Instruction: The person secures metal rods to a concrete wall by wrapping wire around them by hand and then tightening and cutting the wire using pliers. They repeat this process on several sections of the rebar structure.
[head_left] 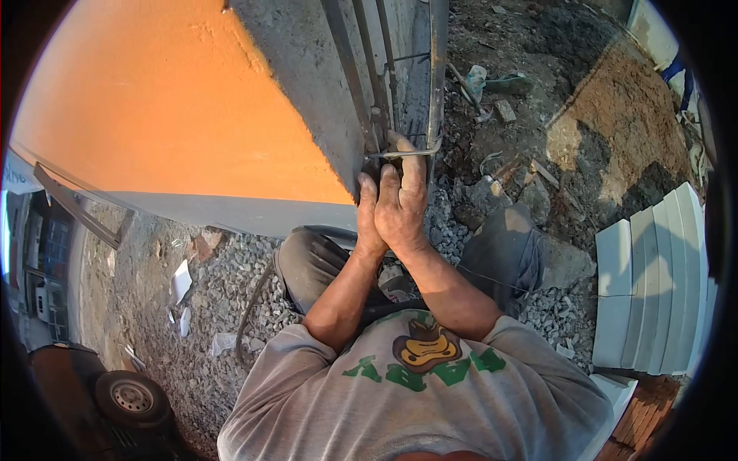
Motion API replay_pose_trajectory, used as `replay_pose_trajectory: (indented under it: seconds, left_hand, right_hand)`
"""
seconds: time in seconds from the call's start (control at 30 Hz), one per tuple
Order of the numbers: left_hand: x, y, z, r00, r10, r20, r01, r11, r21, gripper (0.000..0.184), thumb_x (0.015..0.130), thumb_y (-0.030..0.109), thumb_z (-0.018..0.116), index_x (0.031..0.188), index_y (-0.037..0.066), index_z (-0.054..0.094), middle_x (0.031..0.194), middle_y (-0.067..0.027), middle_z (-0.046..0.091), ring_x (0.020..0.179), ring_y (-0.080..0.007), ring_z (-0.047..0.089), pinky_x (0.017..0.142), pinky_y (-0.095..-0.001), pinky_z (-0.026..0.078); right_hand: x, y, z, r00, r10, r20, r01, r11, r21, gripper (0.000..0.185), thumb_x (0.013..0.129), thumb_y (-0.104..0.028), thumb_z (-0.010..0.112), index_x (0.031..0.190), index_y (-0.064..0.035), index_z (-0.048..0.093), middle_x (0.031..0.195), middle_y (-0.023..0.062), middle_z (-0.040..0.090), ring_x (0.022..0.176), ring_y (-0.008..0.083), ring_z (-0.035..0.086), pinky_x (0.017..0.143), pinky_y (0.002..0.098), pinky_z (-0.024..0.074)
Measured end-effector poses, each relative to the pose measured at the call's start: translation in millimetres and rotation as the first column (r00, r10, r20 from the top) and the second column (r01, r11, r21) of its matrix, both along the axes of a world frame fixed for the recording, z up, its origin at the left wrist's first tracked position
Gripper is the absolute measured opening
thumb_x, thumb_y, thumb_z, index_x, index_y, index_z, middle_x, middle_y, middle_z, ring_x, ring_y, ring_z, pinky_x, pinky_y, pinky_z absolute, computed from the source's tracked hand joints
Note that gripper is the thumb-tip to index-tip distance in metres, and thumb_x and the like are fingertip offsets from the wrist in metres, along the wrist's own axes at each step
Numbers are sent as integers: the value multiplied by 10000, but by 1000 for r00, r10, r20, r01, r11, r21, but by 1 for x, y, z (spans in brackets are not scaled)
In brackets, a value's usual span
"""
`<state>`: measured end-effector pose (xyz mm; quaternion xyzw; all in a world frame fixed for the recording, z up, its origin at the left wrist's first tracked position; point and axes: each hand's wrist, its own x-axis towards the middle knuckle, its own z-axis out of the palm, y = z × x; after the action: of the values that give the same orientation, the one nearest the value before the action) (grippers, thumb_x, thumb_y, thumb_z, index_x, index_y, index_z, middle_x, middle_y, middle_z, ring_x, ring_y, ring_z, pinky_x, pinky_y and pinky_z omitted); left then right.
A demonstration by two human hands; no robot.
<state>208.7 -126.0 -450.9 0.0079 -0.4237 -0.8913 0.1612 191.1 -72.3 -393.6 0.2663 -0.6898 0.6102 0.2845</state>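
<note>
My left hand [368,215] and my right hand [405,201] are pressed close together at the base of a column's steel rebars [360,73]. A bent steel stirrup [424,152] crosses the bars there, and my right index finger reaches up behind it, thumb curled beside it. The left fingers are closed near the lower bar ends. Whatever small thing they pinch is hidden. On the right, a thicker upright bar [437,69] meets the stirrup's corner. The rebars stand against the rough grey concrete edge [300,69] of an orange-painted wall [169,115].
Gravel [238,280] and rubble surround my bent knees. Stacked pale grooved slabs [653,284] stand at right, with red bricks [642,419] below. A heap of reddish soil [615,115] lies at upper right. A vehicle wheel [132,398] shows at lower left.
</note>
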Motion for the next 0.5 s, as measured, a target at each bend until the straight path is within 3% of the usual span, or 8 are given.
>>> replay_pose_trajectory:
  seconds: [0.13,0.17,0.2,0.27,0.3,0.33,0.43,0.5]
  left_hand:
    - [1,3,6,1000,-6,-24,8,996,91,584,985,508,350,1201,-13,503,1147,-111,528,1077,-156,463,967,-287,362]
    - [-1,4,11,999,39,-20,-40,997,-71,571,993,492,339,1203,-10,509,1163,-122,553,1073,-173,505,939,-288,398]
    - [-1,2,14,999,36,-17,-37,997,-72,571,993,492,339,1203,-10,509,1163,-122,553,1073,-173,505,939,-288,398]
    - [6,-4,20,955,51,294,62,930,-361,530,1006,463,319,1186,14,536,1124,-109,600,1032,-170,555,868,-283,442]
    - [10,-3,26,944,142,297,54,823,-566,494,1020,423,287,1157,38,565,1042,-94,635,925,-172,606,756,-287,480]
    - [11,-3,24,938,149,312,60,818,-571,494,1020,423,287,1157,38,565,1042,-94,635,925,-172,606,756,-287,480]
    - [9,-2,20,944,261,202,-25,667,-745,467,1037,373,231,1162,73,567,891,-86,646,709,-234,611,619,-319,483]
    - [6,8,21,914,318,250,-41,687,-725,454,1025,378,306,1124,23,571,894,-82,637,760,-177,588,656,-288,477]
  right_hand:
    - [0,7,-4,1000,-13,11,13,998,-61,381,830,-11,540,1203,46,492,1187,212,511,1039,383,519,899,449,432]
    - [-1,13,-6,999,31,12,-31,998,-47,361,841,0,513,1201,39,509,1165,210,527,1032,384,533,894,439,443]
    - [-2,17,-8,997,77,15,-77,997,-32,348,853,10,485,1198,33,525,1144,207,543,1025,385,546,888,428,455]
    - [4,23,-14,998,66,14,-66,998,6,359,864,23,439,1213,25,523,1139,214,556,1045,380,555,904,414,457]
    - [8,25,-17,993,102,66,-102,995,-5,366,860,30,434,1215,29,522,1157,216,551,1066,378,549,916,411,452]
    - [9,26,-20,984,139,116,-137,990,-25,374,856,38,429,1218,33,521,1176,218,546,1087,377,542,929,408,447]
    - [6,36,-19,971,204,122,-207,978,7,398,848,49,428,1237,45,513,1189,228,546,1094,378,543,942,403,441]
    - [0,50,-8,932,325,163,-337,940,53,410,852,34,443,1258,49,502,1205,258,537,1106,387,550,954,403,438]
